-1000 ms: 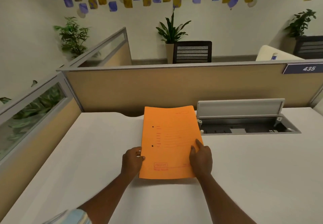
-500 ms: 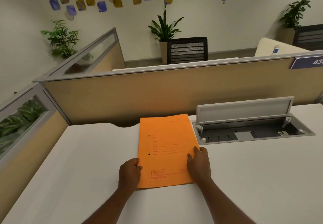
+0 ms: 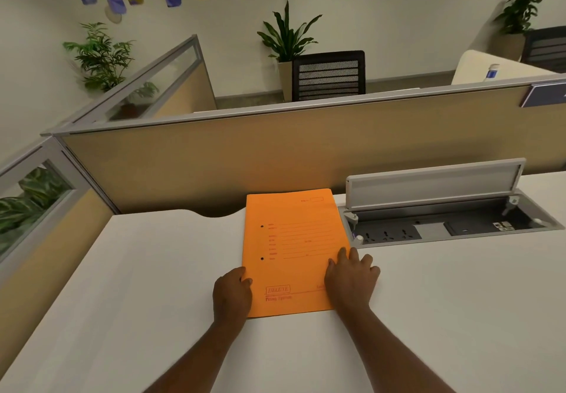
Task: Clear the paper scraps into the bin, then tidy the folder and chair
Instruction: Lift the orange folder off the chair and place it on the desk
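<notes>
An orange folder [image 3: 294, 245] lies flat and closed on the white desk [image 3: 153, 285], its far edge near the partition and its right edge beside the open socket box. My left hand [image 3: 232, 293] grips the folder's lower left edge, thumb on top. My right hand [image 3: 350, 280] rests flat on the lower right corner, fingers spread and reaching over the edge onto the desk. No paper scraps or bin are in view.
A grey cable and socket box [image 3: 444, 227] with its lid raised sits in the desk to the right of the folder. A tan partition [image 3: 275, 159] walls the desk at the back and left. A black mesh chair [image 3: 329, 75] stands beyond the partition.
The folder has settled flat on the desk, closer to the partition. My right hand went from pinching the right edge to lying flat on it. The view tilted.
</notes>
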`<state>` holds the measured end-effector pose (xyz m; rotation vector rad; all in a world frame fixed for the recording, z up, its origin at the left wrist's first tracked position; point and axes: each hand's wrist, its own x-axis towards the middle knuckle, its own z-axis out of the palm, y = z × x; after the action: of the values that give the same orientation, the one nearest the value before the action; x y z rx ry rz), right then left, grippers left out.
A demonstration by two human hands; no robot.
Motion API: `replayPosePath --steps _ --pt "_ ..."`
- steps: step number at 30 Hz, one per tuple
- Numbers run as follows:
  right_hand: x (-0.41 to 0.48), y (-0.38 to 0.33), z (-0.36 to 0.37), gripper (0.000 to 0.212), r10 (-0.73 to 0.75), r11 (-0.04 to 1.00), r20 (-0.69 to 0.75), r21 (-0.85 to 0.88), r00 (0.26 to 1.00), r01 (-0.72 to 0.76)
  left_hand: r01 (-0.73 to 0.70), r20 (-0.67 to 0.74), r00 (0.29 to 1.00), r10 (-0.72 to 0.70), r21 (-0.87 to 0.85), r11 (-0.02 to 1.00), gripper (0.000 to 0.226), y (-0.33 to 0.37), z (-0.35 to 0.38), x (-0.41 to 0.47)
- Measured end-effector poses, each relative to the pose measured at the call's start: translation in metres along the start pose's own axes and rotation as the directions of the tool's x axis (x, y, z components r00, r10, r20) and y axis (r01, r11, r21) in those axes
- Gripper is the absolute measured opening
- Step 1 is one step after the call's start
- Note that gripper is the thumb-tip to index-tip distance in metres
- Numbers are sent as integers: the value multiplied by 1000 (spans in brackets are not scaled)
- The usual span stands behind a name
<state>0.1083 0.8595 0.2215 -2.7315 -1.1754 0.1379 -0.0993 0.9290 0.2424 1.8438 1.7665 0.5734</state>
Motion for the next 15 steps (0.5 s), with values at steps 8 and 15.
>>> replayPosePath --steps 8,15 --pt "-7 3 2 52 33 999 -5 20 999 -33 -118 -2 993 118 8 993 43 0 -5 -11" --pt "-41 -4 -4 36 -141 980 -161 114 977 160 -219 -40 974 222 78 973 43 7 -19 -32"
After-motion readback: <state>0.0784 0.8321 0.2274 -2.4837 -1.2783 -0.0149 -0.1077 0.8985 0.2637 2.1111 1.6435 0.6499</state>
